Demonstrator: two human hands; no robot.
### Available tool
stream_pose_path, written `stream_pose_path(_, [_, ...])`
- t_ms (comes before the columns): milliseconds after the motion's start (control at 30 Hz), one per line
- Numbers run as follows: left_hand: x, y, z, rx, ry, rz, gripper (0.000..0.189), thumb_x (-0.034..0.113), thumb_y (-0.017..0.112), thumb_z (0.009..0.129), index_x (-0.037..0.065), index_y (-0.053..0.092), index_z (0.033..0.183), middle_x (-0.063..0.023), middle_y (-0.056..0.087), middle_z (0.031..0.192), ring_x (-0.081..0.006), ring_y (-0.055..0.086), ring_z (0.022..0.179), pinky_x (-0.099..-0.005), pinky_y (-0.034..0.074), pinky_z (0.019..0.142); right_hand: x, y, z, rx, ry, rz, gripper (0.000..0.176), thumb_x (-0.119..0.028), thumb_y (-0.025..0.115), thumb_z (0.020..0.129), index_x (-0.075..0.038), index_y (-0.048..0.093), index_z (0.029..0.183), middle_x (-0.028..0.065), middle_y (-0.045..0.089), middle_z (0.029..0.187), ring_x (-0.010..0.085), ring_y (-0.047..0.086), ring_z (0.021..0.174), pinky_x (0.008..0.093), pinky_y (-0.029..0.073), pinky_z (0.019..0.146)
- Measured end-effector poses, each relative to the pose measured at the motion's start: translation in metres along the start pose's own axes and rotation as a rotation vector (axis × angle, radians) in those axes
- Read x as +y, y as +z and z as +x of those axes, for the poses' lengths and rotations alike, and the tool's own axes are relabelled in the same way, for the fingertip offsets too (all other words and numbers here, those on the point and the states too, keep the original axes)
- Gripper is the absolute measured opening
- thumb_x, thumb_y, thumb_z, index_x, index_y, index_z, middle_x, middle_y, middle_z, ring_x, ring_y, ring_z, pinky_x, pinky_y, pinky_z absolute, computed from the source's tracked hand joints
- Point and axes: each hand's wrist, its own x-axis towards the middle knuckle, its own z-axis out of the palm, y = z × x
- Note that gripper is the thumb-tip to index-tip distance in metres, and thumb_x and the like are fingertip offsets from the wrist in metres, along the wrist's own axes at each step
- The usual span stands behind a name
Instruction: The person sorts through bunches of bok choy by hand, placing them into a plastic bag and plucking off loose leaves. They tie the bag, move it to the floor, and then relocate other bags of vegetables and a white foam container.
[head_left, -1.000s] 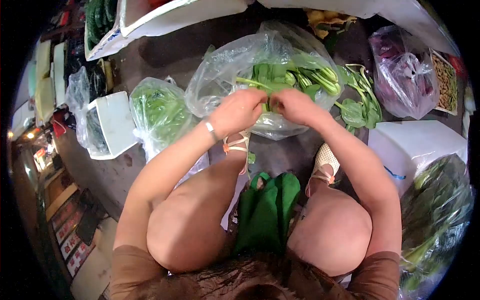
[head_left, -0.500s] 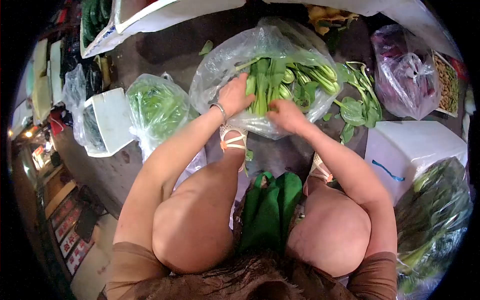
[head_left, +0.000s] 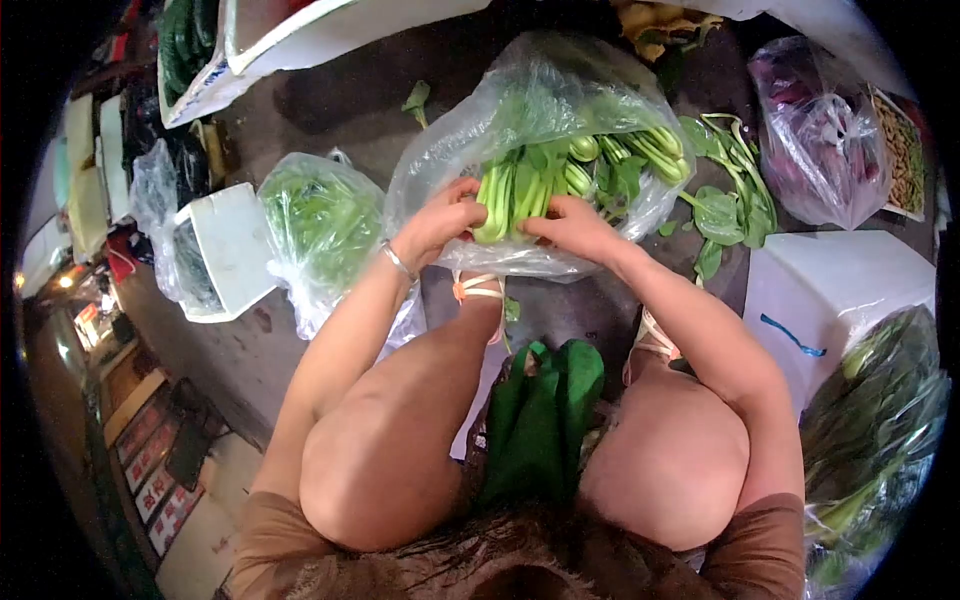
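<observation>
A large clear plastic bag [head_left: 430, 140] lies open on the ground in front of my feet, with green leafy vegetables [head_left: 497, 205] inside, their pale stalks toward me. My left hand [head_left: 438, 222], with a silver bracelet at the wrist, is at the left side of the stalks, its fingers curled against them. At their near right end is my right hand [head_left: 572, 228], thumb and fingers bent round the stalk ends. More stalks [head_left: 655, 155] lie in the right part of the bag. The fingertips of both hands are partly hidden.
Loose greens [head_left: 725, 205] lie right of the bag. Beyond are a purple-filled bag [head_left: 825, 150] and a white foam box [head_left: 830, 290]. On the left are a bag of greens [head_left: 320, 215] and a foam container [head_left: 232, 255]. Bagged dark greens [head_left: 880, 430] are at the lower right.
My left hand has moved down and left, off the top of the stalks to their side. My right hand has shifted slightly left, onto the stalk ends. The stalks sit slightly lower and further left.
</observation>
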Motion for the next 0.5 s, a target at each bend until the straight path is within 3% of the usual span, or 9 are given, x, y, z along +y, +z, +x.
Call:
stream_pose_path(67, [-0.021,-0.002,0.005,-0.134,0.047,-0.012,0.053,0.005,0.058,0.074,0.005,0.050,0.127,-0.0041,0.060,0.104,-0.0119,0.057,0.088,-0.0256,0.046,0.074,0.003,0.002,-0.010,-0.016,0.012,0.113,0.045,-0.038,0.065,0.080,0.004,0.065,0.095,0.0151,0.067,0.084,0.0197,0.065,0.076,0.0320,0.052,0.069])
stream_pose_path(100, [-0.024,0.004,0.003,-0.138,0.047,-0.022,0.053,0.005,0.058,0.074,0.005,0.050,0.127,-0.0041,0.060,0.104,-0.0119,0.057,0.088,-0.0256,0.046,0.074,-0.005,0.000,-0.016,-0.019,0.020,0.107,0.045,-0.038,0.065,0.080,0.004,0.065,0.095,0.0151,0.067,0.084,0.0197,0.065,0.076,0.0320,0.052,0.069])
stream_pose_path(167, [-0.025,0.021,-0.007,-0.363,0.159,-0.359,0.062,0.003,0.061,0.079,0.007,0.039,0.137,-0.0084,0.055,0.123,-0.0169,0.056,0.108,-0.0283,0.046,0.090,-0.031,0.001,-0.024,-0.107,-0.014,-0.277,0.046,-0.037,0.065,0.080,0.004,0.064,0.099,0.0164,0.066,0.088,0.0211,0.065,0.076,0.0331,0.051,0.070])
stream_pose_path(267, [-0.019,0.031,-0.016,-0.305,0.134,-0.391,0.071,0.001,0.064,0.083,0.008,0.028,0.144,-0.0112,0.046,0.136,-0.0197,0.048,0.123,-0.0318,0.040,0.102,-0.040,0.024,-0.030,-0.085,-0.225,-0.402,0.048,-0.039,0.065,0.079,0.004,0.063,0.101,0.0170,0.066,0.088,0.0223,0.066,0.076,0.0346,0.051,0.069])
stream_pose_path(333, [-0.028,0.030,-0.013,-0.277,0.101,-0.552,0.062,0.000,0.065,0.084,0.005,0.037,0.138,-0.0117,0.053,0.128,-0.0199,0.054,0.115,-0.0331,0.046,0.096,-0.036,0.031,-0.022,-0.007,-0.384,-0.393,0.045,-0.038,0.068,0.080,0.003,0.063,0.097,0.0115,0.065,0.081,0.0185,0.063,0.070,0.0321,0.049,0.063])
stream_pose_path(400, [-0.036,0.023,-0.003,-0.239,0.047,-0.566,0.048,0.000,0.066,0.083,0.003,0.048,0.127,-0.0117,0.060,0.117,-0.0204,0.061,0.104,-0.0329,0.052,0.087,-0.033,0.015,-0.013,-0.245,-0.077,0.037,0.040,-0.036,0.072,0.081,0.001,0.064,0.092,0.0042,0.063,0.075,0.0125,0.058,0.064,0.0273,0.046,0.057])
stream_pose_path(433, [-0.029,0.029,-0.010,-0.194,0.109,-0.652,0.035,0.003,0.067,0.083,0.001,0.056,0.116,-0.0106,0.065,0.104,-0.0190,0.065,0.091,-0.0303,0.054,0.079,-0.036,0.001,-0.014,-0.324,0.055,0.073,0.038,-0.036,0.075,0.080,0.000,0.064,0.087,-0.0019,0.058,0.072,0.0068,0.051,0.062,0.0220,0.041,0.055])
stream_pose_path(467, [-0.031,0.027,-0.009,-0.193,0.106,-0.653,0.035,0.003,0.067,0.083,0.001,0.056,0.116,-0.0106,0.065,0.104,-0.0190,0.065,0.091,-0.0303,0.054,0.079,-0.022,-0.009,-0.009,-0.256,0.031,0.017,0.037,-0.035,0.072,0.081,0.001,0.064,0.085,0.0045,0.063,0.072,0.0142,0.059,0.064,0.0288,0.046,0.057])
stream_pose_path(500, [-0.033,0.024,-0.007,-0.176,0.051,-0.624,0.033,0.005,0.068,0.083,0.000,0.057,0.114,-0.0105,0.065,0.102,-0.0187,0.065,0.089,-0.0301,0.055,0.079,-0.018,-0.014,-0.009,-0.025,0.024,-0.217,0.036,-0.034,0.070,0.080,0.002,0.066,0.085,0.0116,0.066,0.077,0.0230,0.063,0.071,0.0346,0.049,0.064])
